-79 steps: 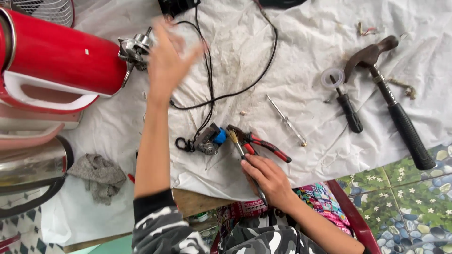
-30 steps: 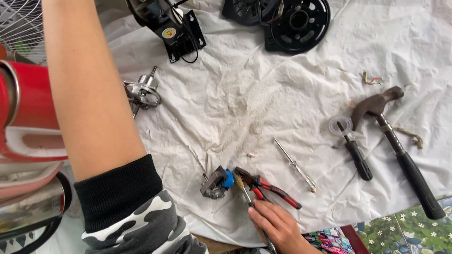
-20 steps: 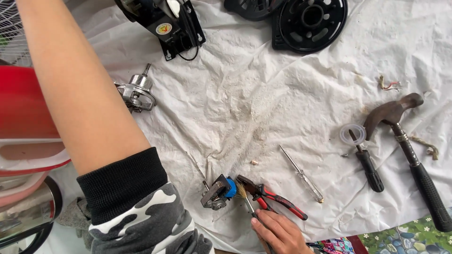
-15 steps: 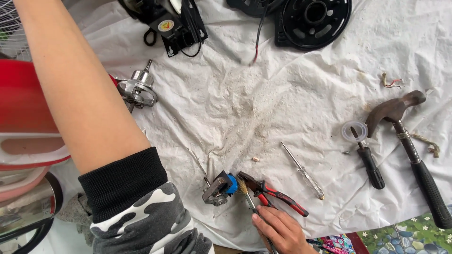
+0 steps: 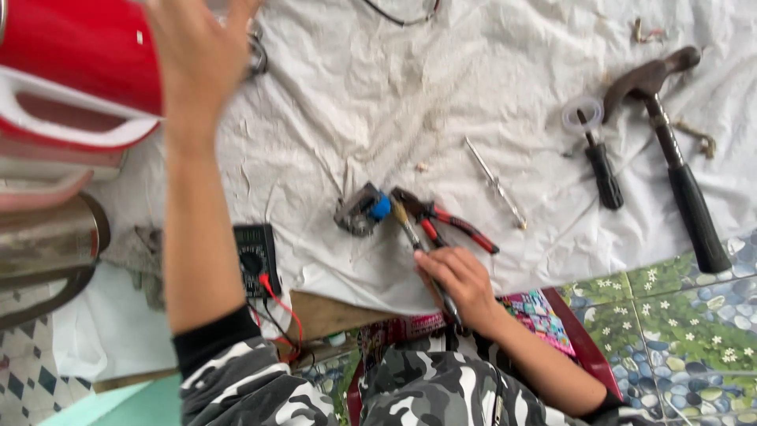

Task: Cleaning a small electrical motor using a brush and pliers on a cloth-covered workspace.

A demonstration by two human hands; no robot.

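Since half a second earlier, the left hand (image 5: pixel 197 59) had drawn back from the cloth's far edge and hung blurred, fingers spread, beside the red appliance (image 5: pixel 75 67) at the white cloth's (image 5: pixel 355 87) left edge. The right hand (image 5: pixel 457 280) pinched a thin screwdriver (image 5: pixel 410 229) at the near edge, its tip beside the small blue-capped part (image 5: pixel 363 209) and red-handled pliers (image 5: pixel 445 221). Judged from this, steadying that part with the free hand would have kept the tip from slipping.

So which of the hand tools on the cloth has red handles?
The pliers, lying just above the right hand. The hammer and the short screwdriver both have black handles.
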